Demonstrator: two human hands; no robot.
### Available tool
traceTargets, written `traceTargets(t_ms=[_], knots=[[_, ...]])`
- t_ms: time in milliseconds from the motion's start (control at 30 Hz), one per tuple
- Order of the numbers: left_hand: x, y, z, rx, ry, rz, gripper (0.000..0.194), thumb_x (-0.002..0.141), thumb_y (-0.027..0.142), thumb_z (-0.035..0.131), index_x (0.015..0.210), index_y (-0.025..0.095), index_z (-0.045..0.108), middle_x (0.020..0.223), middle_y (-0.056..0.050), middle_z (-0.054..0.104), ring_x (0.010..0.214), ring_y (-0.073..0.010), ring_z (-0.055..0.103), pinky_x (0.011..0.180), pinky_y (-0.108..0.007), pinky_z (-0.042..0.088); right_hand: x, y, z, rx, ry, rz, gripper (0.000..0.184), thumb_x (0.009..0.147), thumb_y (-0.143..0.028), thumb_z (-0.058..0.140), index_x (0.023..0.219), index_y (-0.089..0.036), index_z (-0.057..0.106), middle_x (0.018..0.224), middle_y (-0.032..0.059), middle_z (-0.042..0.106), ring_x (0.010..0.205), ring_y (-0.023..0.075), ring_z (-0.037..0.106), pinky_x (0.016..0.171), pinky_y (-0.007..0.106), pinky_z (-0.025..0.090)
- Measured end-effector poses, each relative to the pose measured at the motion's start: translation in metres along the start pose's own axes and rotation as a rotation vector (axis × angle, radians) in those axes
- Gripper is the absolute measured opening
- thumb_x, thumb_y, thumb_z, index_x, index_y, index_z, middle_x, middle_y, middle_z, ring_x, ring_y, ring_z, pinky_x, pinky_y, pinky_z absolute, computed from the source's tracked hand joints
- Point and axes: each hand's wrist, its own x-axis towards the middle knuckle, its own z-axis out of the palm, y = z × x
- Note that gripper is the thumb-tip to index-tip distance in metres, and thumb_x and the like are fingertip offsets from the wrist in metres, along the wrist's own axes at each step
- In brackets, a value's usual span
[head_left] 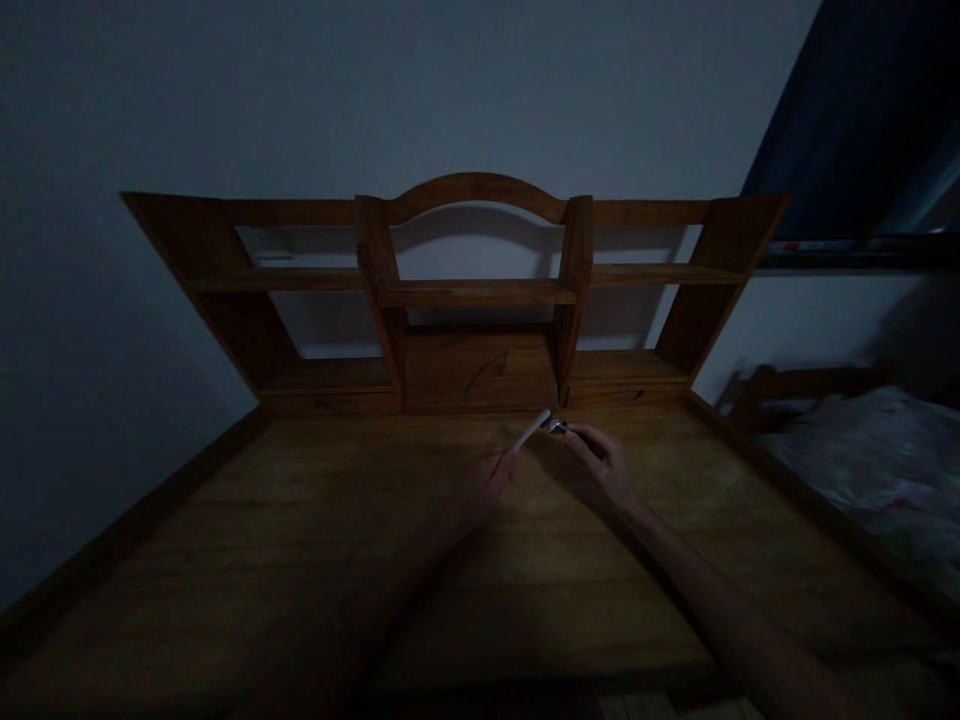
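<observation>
My left hand (492,476) is closed round the lower end of a slim white stick (531,430), shaped like a toothbrush. The stick slants up and to the right, and its far tip looks darker on the underside. Pinched between the fingers of my right hand (600,458) is a small shiny metal piece (556,426); its kind is too small and dim to make out. The stick's tip lies right by the metal piece, and whether they touch I cannot tell. Both hands are over the far middle of the wooden desk (337,520).
A wooden shelf unit (477,292) with several compartments stands along the desk's back edge, against a pale wall (465,90). Raised wooden rims border the desk at both sides. To the right are crumpled clear plastic (877,460) and a dark window (847,130). The light is dim.
</observation>
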Motion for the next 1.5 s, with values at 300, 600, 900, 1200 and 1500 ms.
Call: traceTargets(t_ms=[300,600,900,1200,1500], knots=[[-0.004,0.004,0.000,0.044,-0.068,0.080,0.049,0.094,0.049,0.022,0.073,0.020,0.056,0.069,0.000,0.058,0.068,-0.0153,0.054,0.066,-0.027,0.038,0.002,0.002,-0.002,0.027,-0.002,0.012,0.022,0.082,-0.038,0.061,0.093,-0.021,0.068,0.093,0.0042,0.070,0.088,0.0219,0.063,0.079,0.032,0.047],[-0.010,0.008,0.000,0.015,0.047,0.042,0.050,0.093,0.050,0.021,0.075,0.019,0.056,0.069,-0.001,0.059,0.064,-0.0154,0.053,0.066,-0.028,0.039,0.002,-0.001,-0.001,0.004,0.015,0.040,0.026,0.082,-0.042,0.059,0.090,-0.020,0.069,0.089,0.0041,0.069,0.084,0.0219,0.063,0.075,0.032,0.047],[-0.002,0.003,0.004,0.001,0.060,-0.015,0.052,0.092,0.051,0.022,0.069,0.019,0.056,0.069,-0.001,0.060,0.068,-0.0158,0.054,0.068,-0.028,0.038,0.001,0.005,-0.001,0.004,0.009,0.062,0.027,0.081,-0.044,0.060,0.092,-0.020,0.069,0.092,0.0045,0.069,0.087,0.0222,0.062,0.077,0.033,0.047],[-0.004,0.003,0.003,-0.048,0.051,-0.014,0.054,0.092,0.053,0.019,0.074,0.020,0.058,0.067,0.000,0.057,0.067,-0.0148,0.052,0.065,-0.026,0.036,0.000,0.001,0.000,0.048,0.002,0.080,0.028,0.082,-0.043,0.060,0.093,-0.019,0.069,0.092,0.0045,0.069,0.083,0.0211,0.062,0.071,0.029,0.048],[-0.003,-0.001,0.004,-0.058,0.083,-0.068,0.053,0.091,0.055,0.019,0.073,0.020,0.055,0.061,0.001,0.050,0.061,-0.0146,0.048,0.057,-0.026,0.033,0.001,-0.002,0.000,0.038,0.005,0.050,0.026,0.082,-0.043,0.059,0.091,-0.021,0.069,0.094,0.0048,0.070,0.089,0.0226,0.062,0.080,0.034,0.048]])
